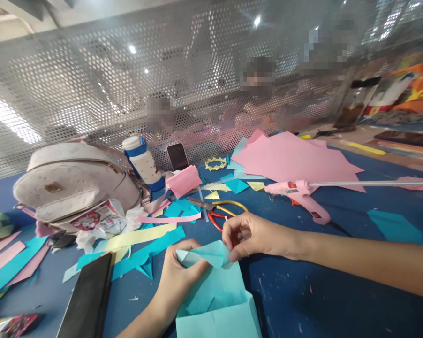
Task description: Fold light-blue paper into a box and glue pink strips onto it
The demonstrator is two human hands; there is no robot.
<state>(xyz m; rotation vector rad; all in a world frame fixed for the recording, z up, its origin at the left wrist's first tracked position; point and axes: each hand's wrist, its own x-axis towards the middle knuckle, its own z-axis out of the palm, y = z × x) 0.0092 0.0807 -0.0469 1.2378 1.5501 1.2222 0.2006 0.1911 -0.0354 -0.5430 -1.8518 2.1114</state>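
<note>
A light turquoise folded paper box (216,324) lies at the bottom middle, with a raised flap at its far end. My left hand (181,265) grips the left side of that flap, thumb over the paper. At the flap's right corner, my right hand (246,237) pinches the paper edge between thumb and fingers. The flap bends into a curve between both hands. Scissors (222,206) with yellow and red handles lie just beyond my right hand. A pink hot glue gun (299,195) with a long glue stick rests to the right of them.
A pale backpack (78,178), a white and blue bottle (143,162) and a propped phone (177,156) stand along the perforated metal screen (197,84). A dark phone (88,295) lies at left among paper strips. Pink paper sheets (296,157) are stacked behind the glue gun.
</note>
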